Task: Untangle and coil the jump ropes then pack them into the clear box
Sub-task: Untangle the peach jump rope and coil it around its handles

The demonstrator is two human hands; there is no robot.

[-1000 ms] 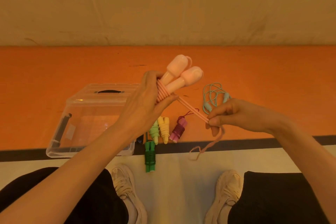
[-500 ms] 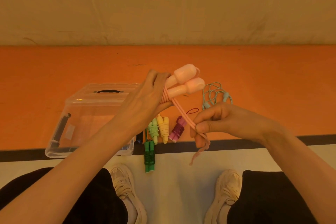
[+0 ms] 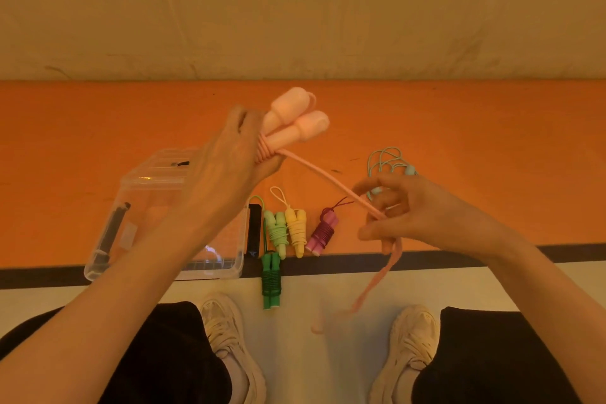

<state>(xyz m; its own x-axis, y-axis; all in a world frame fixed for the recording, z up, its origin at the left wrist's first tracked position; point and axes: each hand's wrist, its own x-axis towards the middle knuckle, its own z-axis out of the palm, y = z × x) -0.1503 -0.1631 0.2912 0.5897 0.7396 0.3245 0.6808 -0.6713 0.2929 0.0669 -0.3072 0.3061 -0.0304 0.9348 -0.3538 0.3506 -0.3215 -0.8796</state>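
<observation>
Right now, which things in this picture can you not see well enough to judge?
All in the head view:
- Clear box: left hand and forearm cover its middle, so its contents cannot be told.
- Teal jump rope: right hand hides its handles partly.
- Pink rope tail: blurred, its end unclear.
- Black object beside the box: too dark to identify.

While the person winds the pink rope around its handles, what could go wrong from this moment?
1. The right hand holds the pink rope only loosely; if tension drops, the turns under the left hand may loosen on the pink handles.
2. The free tail hangs down near the dark green rope and could drag or catch it.
3. The mint rope lies uncoiled behind the right hand and might snag.
</observation>
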